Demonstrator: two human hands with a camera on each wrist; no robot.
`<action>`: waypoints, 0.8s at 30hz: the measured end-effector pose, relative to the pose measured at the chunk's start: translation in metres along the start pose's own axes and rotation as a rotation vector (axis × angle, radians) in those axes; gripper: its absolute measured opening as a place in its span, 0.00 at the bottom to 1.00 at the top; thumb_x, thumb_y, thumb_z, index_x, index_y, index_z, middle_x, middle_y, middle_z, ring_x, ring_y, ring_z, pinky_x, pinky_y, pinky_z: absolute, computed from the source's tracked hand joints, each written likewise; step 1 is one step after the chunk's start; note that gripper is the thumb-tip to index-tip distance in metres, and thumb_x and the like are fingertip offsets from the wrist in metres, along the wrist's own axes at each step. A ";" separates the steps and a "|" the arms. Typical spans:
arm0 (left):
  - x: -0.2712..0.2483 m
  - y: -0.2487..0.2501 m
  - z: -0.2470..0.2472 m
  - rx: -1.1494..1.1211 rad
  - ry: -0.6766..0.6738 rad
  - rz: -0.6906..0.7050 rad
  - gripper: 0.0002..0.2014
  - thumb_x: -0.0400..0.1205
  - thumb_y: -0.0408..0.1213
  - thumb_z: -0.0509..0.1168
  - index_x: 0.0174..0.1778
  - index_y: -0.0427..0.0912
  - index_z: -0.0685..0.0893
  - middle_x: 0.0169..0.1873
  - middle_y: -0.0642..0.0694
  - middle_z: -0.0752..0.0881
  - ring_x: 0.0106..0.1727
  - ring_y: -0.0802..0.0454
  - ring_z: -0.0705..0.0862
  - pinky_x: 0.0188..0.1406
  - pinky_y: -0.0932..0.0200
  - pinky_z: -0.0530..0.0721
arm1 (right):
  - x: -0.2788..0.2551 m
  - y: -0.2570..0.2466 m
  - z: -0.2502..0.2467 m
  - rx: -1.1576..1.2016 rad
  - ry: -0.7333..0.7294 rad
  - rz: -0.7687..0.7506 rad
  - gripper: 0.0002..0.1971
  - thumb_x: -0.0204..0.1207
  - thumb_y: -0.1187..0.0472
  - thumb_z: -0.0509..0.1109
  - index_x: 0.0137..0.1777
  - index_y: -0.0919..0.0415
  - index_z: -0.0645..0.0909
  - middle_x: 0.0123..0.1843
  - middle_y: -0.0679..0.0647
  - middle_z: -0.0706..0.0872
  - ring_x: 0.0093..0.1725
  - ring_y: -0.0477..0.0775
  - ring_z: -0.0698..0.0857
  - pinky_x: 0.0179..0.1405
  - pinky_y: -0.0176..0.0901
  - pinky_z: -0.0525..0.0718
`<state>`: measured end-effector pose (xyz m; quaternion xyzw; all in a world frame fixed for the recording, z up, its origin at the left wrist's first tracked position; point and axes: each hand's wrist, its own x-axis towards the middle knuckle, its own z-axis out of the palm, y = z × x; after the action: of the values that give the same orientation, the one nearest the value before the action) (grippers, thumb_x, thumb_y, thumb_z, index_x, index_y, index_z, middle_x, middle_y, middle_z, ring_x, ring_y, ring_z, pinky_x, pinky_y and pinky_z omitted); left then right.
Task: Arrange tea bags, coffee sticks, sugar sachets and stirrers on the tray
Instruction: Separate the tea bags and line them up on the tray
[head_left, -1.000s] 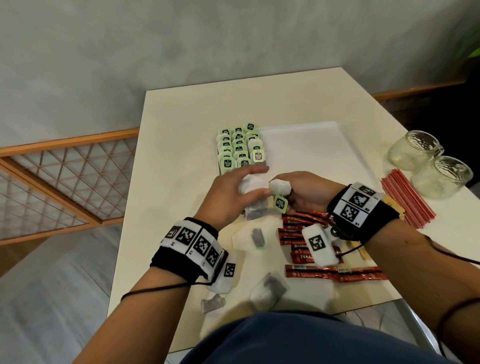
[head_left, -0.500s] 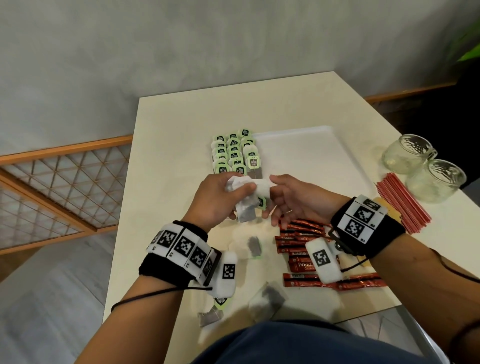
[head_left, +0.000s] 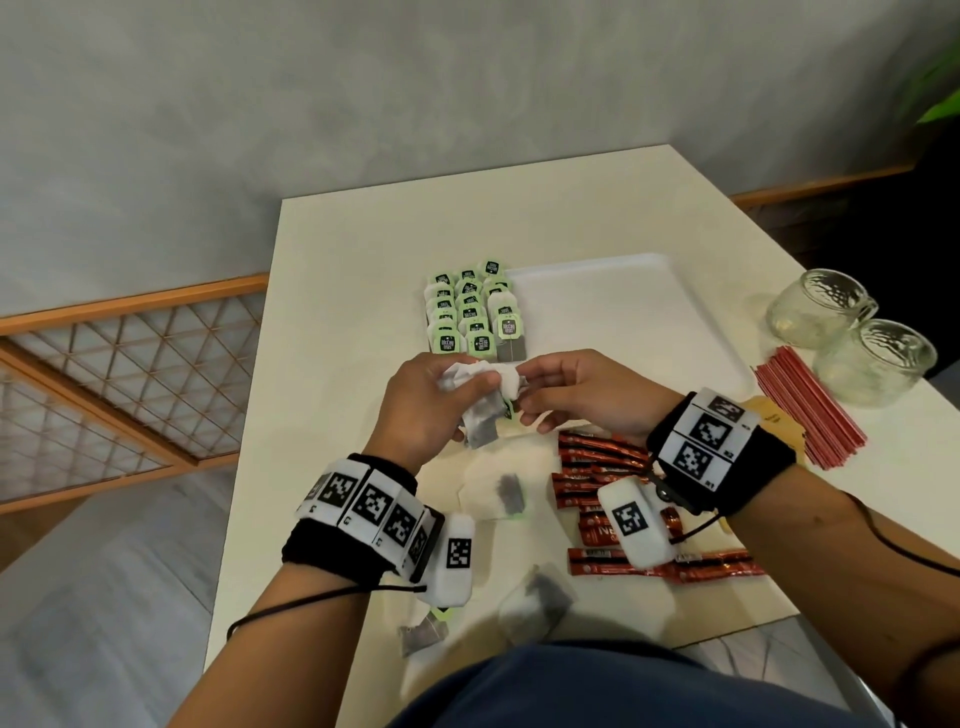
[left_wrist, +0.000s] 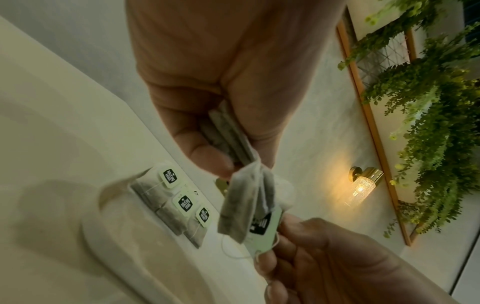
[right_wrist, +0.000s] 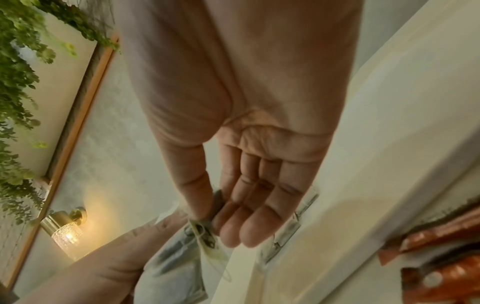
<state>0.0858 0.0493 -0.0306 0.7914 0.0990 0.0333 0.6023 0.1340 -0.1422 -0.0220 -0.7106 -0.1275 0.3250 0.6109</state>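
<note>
My left hand (head_left: 441, 400) grips a small bundle of tea bags (head_left: 480, 421) above the table, just short of the white tray (head_left: 623, 312). Its thumb and fingers clamp the stacked bags (left_wrist: 228, 133), and one bag (left_wrist: 241, 203) hangs loose below them. My right hand (head_left: 550, 389) meets it from the right and pinches that bag's green tag (left_wrist: 262, 228) between thumb and forefinger (right_wrist: 205, 232). Rows of green-tagged tea bags (head_left: 470, 312) fill the tray's left end. Red coffee sticks (head_left: 597, 462) lie under my right wrist, and red stirrers (head_left: 805, 405) lie to the right.
Two glass jars (head_left: 821, 306) (head_left: 878, 358) stand at the table's right edge beyond the stirrers. Loose tea bags (head_left: 506, 491) (head_left: 537, 603) (head_left: 423, 631) lie on the table near its front edge. A tan packet (head_left: 769, 415) peeks out beside my right wrist.
My right hand has carried its tea bag over to the bundle in my left hand. Both hands now meet a little closer to the tray.
</note>
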 end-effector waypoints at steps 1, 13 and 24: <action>0.000 0.000 -0.001 0.002 0.011 0.001 0.04 0.76 0.40 0.76 0.45 0.47 0.91 0.36 0.47 0.88 0.27 0.55 0.82 0.21 0.62 0.78 | 0.000 -0.001 0.000 -0.005 0.003 0.000 0.16 0.77 0.76 0.68 0.55 0.55 0.82 0.43 0.55 0.89 0.40 0.51 0.88 0.42 0.41 0.87; -0.002 0.004 -0.009 -0.114 -0.036 -0.067 0.08 0.80 0.36 0.71 0.41 0.33 0.88 0.27 0.42 0.83 0.21 0.54 0.76 0.18 0.63 0.76 | -0.006 0.001 0.002 0.071 0.107 -0.008 0.11 0.76 0.66 0.73 0.55 0.62 0.76 0.44 0.58 0.88 0.41 0.55 0.88 0.43 0.47 0.83; -0.005 0.004 -0.003 -0.168 -0.041 -0.105 0.07 0.80 0.35 0.71 0.37 0.40 0.88 0.27 0.43 0.84 0.21 0.54 0.77 0.17 0.64 0.75 | 0.001 0.009 0.005 -0.180 0.308 -0.198 0.19 0.62 0.61 0.85 0.47 0.58 0.78 0.38 0.51 0.80 0.32 0.51 0.82 0.34 0.45 0.82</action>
<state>0.0812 0.0499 -0.0255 0.7325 0.1250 -0.0062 0.6691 0.1295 -0.1398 -0.0306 -0.7876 -0.1305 0.1381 0.5861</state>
